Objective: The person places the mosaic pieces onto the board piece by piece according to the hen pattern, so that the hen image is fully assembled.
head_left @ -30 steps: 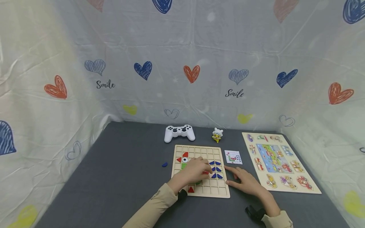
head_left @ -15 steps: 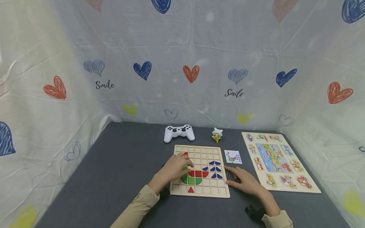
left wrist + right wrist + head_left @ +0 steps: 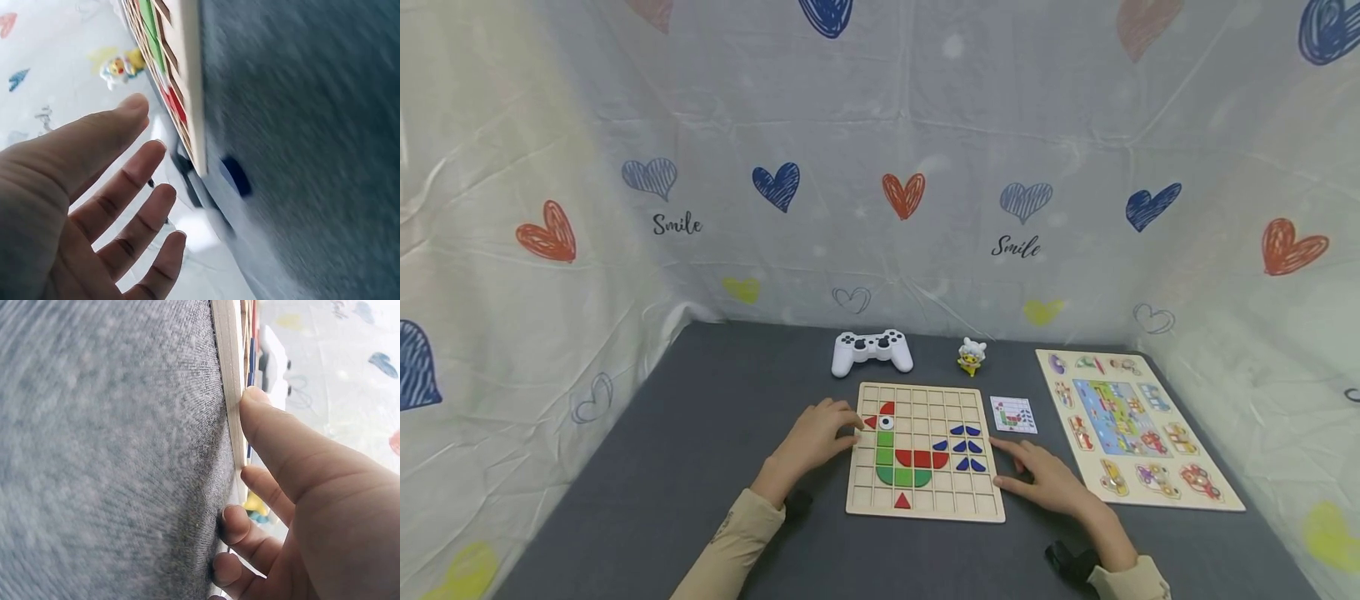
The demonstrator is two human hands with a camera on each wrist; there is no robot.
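Note:
A wooden grid board (image 3: 868,500) lies on the dark table, with red, green and blue shaped pieces and a white eye piece in its squares. My left hand (image 3: 816,437) is over the board's left edge, its fingers spread and holding nothing. In the left wrist view a loose blue piece (image 3: 236,176) lies on the table beside the board; in the head view the left hand hides it. My right hand (image 3: 1041,475) rests at the board's right side, thumb and index fingertips touching that edge. Blue pieces (image 3: 970,446) sit in the squares near it.
Behind the board are a white game controller (image 3: 872,352) and a small figurine (image 3: 972,356). A printed pattern card (image 3: 1014,414) lies right of the board. Farther right is a picture puzzle board (image 3: 1086,475). A hanging cloth with hearts (image 3: 955,142) surrounds the table.
My left hand has moved left, from over the board's middle to its left edge, uncovering the red and green pieces. The right hand has stayed in place.

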